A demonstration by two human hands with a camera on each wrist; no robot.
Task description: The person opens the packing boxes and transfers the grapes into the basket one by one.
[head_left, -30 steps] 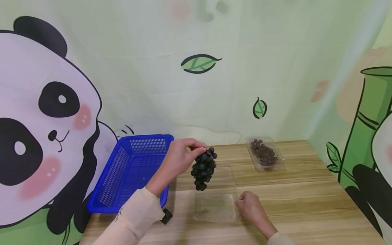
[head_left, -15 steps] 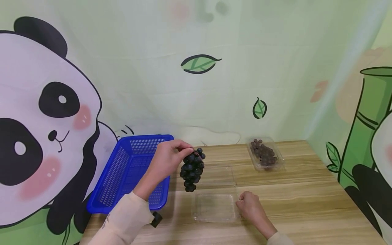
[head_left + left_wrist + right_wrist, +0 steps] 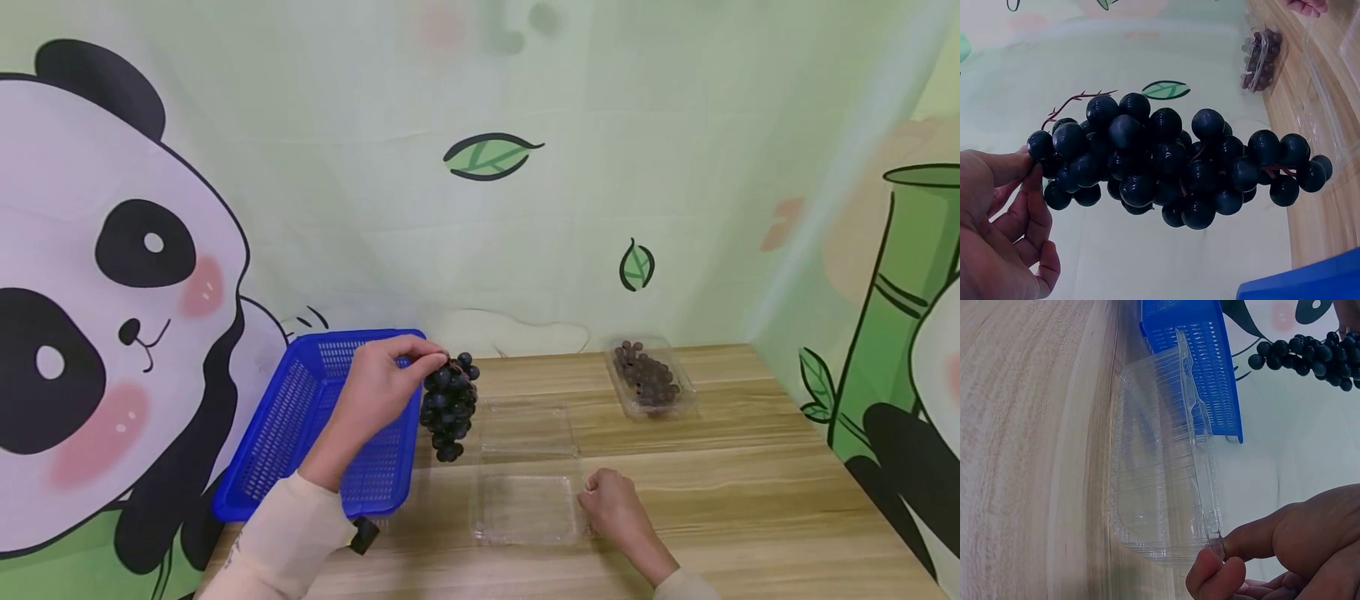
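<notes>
My left hand [image 3: 378,383] pinches the stem end of a bunch of dark grapes [image 3: 448,408], which hangs in the air just right of the blue basket's rim. Seen in the left wrist view, thumb and fingertips meet at one end of the grapes [image 3: 1166,162], and a bare reddish twig sticks out there. A clear plastic clamshell box [image 3: 528,508] lies opened on the table. My right hand [image 3: 617,504] pinches its right edge between thumb and curled fingers, as the right wrist view shows on the clear box [image 3: 1160,469].
The blue plastic basket [image 3: 408,492] stands at the left of the wooden table [image 3: 735,483]. Towards the back right sits another clear box [image 3: 686,404], with brownish-purple grapes [image 3: 645,375] inside. A printed cloth backdrop [image 3: 360,183] rises behind the table.
My left hand has carried the dark grapes leftwards, from above the opened clear box to beside the blue basket. The right hand keeps its place at the box edge.
</notes>
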